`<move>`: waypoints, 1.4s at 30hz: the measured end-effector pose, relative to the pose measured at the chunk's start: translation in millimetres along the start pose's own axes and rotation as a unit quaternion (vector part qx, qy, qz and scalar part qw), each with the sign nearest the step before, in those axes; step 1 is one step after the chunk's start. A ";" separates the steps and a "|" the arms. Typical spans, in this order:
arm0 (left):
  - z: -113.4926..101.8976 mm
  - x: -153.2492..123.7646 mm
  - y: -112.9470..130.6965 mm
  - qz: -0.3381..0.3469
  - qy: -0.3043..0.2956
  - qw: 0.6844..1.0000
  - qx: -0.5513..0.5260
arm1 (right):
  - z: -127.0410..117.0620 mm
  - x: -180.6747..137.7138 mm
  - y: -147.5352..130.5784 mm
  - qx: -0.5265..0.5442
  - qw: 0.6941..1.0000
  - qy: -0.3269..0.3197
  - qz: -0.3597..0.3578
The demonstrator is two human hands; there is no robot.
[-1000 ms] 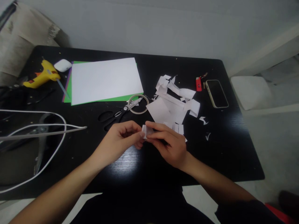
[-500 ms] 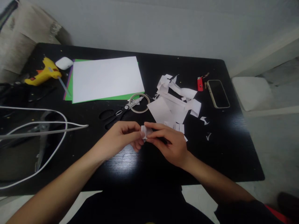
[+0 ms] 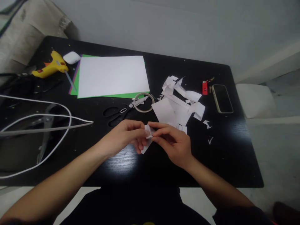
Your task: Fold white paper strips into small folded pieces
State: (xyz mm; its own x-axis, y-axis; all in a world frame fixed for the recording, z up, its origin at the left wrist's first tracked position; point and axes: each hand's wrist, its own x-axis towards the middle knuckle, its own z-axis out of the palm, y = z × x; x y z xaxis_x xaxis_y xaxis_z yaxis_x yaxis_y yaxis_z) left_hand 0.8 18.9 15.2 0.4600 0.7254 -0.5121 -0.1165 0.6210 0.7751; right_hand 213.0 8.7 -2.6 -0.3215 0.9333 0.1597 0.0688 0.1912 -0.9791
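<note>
- Far off at the left end of the black bench (image 3: 234, 150), a yellow glue gun (image 3: 50, 64) lies beside a small white case (image 3: 71, 57).
- Nearer on that left side, a white cable (image 3: 58, 125) loops over a dark glossy surface.
- Right of the glue gun, a white sheet (image 3: 112, 75) rests on a green sheet (image 3: 122, 95), with a purple edge showing at the stack's left side.
- Just near of the stack, black-handled scissors (image 3: 124, 110) lie with their blades across a ring of tape (image 3: 144, 102).
- At the near middle, the left hand (image 3: 124, 137) pinches a small folded paper piece (image 3: 147, 136) between thumb and fingers.
- The right hand (image 3: 174, 142) meets it from the other side, fingertips closed on the same paper piece, so both hands grasp it together just above the bench.
- A corner of the paper piece hangs down below the fingers.
- Just beyond the right hand lies a pile of white paper scraps (image 3: 178, 104), with two tiny offcuts (image 3: 208, 131) to its right.
- Farther right, a red lighter (image 3: 204, 87) lies just beside a phone (image 3: 222, 98) lying screen-up near the bench's far right corner.
</note>
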 end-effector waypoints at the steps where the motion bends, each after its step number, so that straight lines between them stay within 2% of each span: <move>1: 0.8 -0.8 0.1 0.018 0.005 1.000 0.020 | 0.2 0.8 -0.5 0.019 1.000 0.002 0.012; 4: 4.5 -4.3 0.8 0.078 0.043 0.993 0.074 | 0.3 3.2 -1.8 0.066 0.997 0.005 0.039; 8: 9.1 -8.9 1.1 0.131 0.100 0.981 0.097 | -0.1 4.8 -2.3 0.075 0.995 0.010 0.065; 11: 11.2 -11.9 0.4 0.175 0.117 0.970 0.125 | -0.3 4.8 -1.5 0.076 0.994 0.017 0.071; 15: 13.4 -15.1 -0.6 0.232 0.137 0.940 0.212 | -0.7 4.8 0.4 0.083 0.994 0.021 0.067; 20: 14.6 -15.2 -4.4 0.255 0.153 0.913 0.279 | -0.4 4.3 0.7 0.079 0.995 0.023 0.058; 25: 15.5 -15.0 -11.0 0.308 0.182 0.867 0.346 | 1.3 2.6 -0.1 0.053 0.997 0.030 0.049; 28: 16.7 -15.5 -11.6 0.324 0.189 0.852 0.365 | 1.4 1.9 0.2 0.046 0.998 0.032 0.040; 35: 19.1 -15.7 -9.9 0.340 0.203 0.830 0.392 | 2.0 -0.2 0.5 0.025 0.999 0.034 0.026; 42: 17.2 -17.6 -10.0 0.339 0.191 0.835 0.388 | 2.3 -0.8 -0.5 0.008 0.999 0.040 0.017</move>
State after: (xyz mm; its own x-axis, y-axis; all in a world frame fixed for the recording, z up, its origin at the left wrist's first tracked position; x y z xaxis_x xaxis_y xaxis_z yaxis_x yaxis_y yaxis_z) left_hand 9.0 -5.1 22.9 0.1874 0.9663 0.1765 0.4382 -0.2430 0.8654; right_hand 211.1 7.2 -2.5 -0.2425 0.9605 0.1361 0.0621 0.1553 -0.9859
